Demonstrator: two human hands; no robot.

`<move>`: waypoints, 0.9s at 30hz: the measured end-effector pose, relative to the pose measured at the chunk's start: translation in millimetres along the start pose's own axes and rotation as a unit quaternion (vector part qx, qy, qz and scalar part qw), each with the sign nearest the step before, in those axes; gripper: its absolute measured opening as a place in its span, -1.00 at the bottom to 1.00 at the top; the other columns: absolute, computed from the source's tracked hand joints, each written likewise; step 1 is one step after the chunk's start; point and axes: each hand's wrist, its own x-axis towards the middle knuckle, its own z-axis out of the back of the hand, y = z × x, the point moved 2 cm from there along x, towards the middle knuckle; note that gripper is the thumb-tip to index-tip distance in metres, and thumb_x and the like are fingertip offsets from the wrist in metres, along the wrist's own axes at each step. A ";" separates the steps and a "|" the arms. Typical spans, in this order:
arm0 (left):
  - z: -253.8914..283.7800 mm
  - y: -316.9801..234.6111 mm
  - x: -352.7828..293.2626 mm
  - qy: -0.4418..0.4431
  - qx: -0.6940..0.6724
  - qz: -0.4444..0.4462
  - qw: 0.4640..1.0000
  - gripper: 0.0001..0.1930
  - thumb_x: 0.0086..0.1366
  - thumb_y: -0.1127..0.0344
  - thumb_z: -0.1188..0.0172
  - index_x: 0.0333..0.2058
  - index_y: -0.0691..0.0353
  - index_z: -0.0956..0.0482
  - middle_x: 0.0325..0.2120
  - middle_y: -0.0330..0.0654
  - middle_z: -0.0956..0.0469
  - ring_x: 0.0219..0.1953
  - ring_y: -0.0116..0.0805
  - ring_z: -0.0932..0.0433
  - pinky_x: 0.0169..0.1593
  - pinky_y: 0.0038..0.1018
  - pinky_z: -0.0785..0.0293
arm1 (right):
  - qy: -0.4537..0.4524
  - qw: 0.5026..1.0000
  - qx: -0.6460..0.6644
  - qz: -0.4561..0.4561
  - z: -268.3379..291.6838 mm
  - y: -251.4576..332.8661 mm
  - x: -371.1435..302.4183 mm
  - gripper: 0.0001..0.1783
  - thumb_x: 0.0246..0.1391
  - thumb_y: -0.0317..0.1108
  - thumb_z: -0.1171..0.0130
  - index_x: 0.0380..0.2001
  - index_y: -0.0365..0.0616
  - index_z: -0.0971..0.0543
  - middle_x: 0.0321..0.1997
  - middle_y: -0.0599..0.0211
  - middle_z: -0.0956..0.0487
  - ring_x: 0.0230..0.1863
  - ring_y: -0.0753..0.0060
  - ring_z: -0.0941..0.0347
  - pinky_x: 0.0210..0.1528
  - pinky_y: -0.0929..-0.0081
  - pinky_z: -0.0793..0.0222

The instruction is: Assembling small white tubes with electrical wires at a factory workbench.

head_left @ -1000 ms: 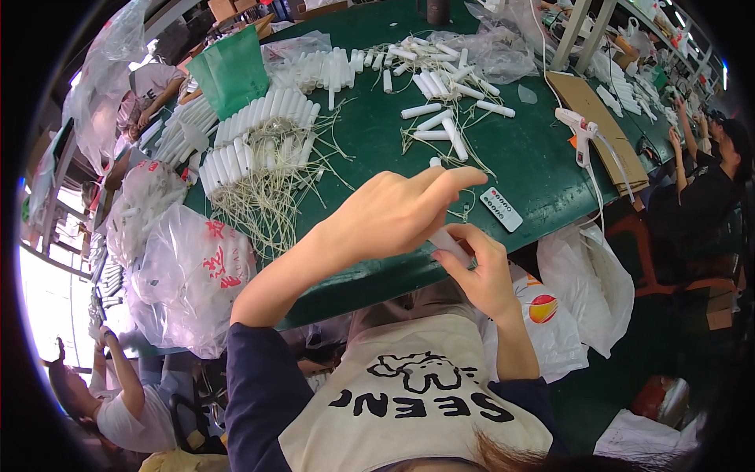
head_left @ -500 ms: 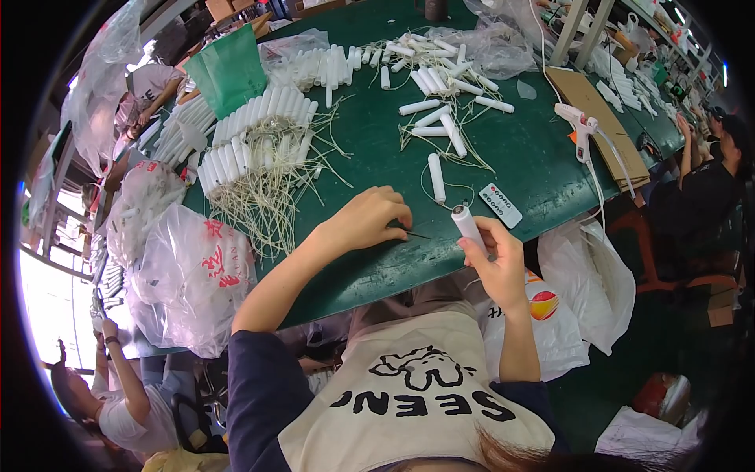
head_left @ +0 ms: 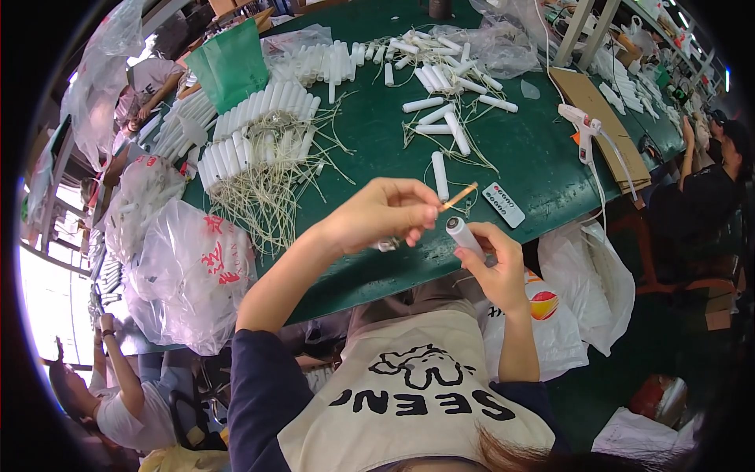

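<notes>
My right hand (head_left: 495,263) is wrapped around a white plastic tube (head_left: 465,239), whose round end with a dark centre points up and left. Just left of that end, my left hand (head_left: 385,214) pinches a slim copper-coloured strip (head_left: 460,197) that sticks out to the upper right. A small shiny piece (head_left: 385,245) shows beneath this hand; whether it belongs to the strip I cannot tell. Another white tube (head_left: 440,176) with a thin wire lies behind the strip. Right of it rests a flat white remote control (head_left: 503,205) with dark buttons.
Rows of white tubes with tangled pale wires (head_left: 255,149) cover the table's left; more tubes (head_left: 448,75) lie loose at the back. A hot glue gun (head_left: 583,130) and cardboard (head_left: 598,126) are at right, a full plastic bag (head_left: 193,275) at the left edge. People sit on both sides.
My left hand has lifted from the tabletop and moved right, bringing the strip near the held tube's end. That tube has shifted slightly left and down in my right hand.
</notes>
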 end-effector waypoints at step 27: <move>-18.0 30.3 3.7 0.195 -0.101 0.087 0.972 -0.64 0.25 0.23 -0.11 -0.13 0.44 -0.44 -0.45 0.14 -0.59 -0.50 -0.28 -0.61 -0.33 -0.44 -0.57 | 0.042 0.992 0.059 0.104 12.2 -10.6 9.2 -0.77 -0.02 -0.33 -0.24 -0.37 -0.32 -0.55 -0.41 0.32 -0.56 -0.35 0.55 -0.46 -0.28 0.61 -0.34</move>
